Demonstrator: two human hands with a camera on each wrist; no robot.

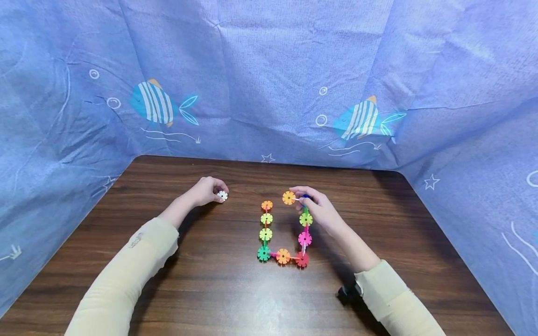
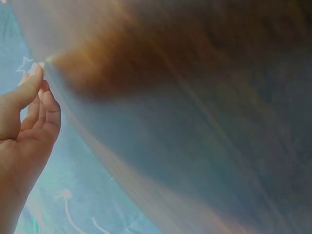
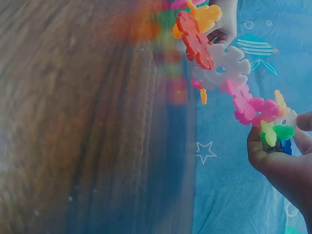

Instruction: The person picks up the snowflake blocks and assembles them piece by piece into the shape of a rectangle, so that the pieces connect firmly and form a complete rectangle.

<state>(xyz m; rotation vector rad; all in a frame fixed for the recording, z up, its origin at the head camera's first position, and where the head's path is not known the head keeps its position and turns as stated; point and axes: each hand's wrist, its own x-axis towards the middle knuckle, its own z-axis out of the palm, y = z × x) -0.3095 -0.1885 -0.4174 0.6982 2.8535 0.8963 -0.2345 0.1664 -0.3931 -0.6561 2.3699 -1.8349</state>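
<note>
My left hand (image 1: 206, 191) pinches a white notched snowflake disc (image 1: 222, 196) over the back left of the table. In the left wrist view only a pale sliver shows at the fingertips of the left hand (image 2: 36, 117). My right hand (image 1: 317, 205) grips the blue disc (image 1: 306, 199) at the upper right of a U-shaped chain of linked snowflake discs. From there a white disc, seen edge-on, leads to an orange disc (image 1: 288, 198). A second orange disc (image 1: 266, 205) ends the chain's left side, apart from the first. In the right wrist view the right hand (image 3: 282, 163) holds the chain beside a green disc (image 3: 282, 131).
The chain's lower corners are a green disc (image 1: 264, 254) and a red disc (image 1: 301, 259). A small black object (image 1: 348, 294) lies by the right sleeve. Blue fish-print cloth (image 1: 260, 84) hangs behind and beside the brown wooden table (image 1: 218, 289).
</note>
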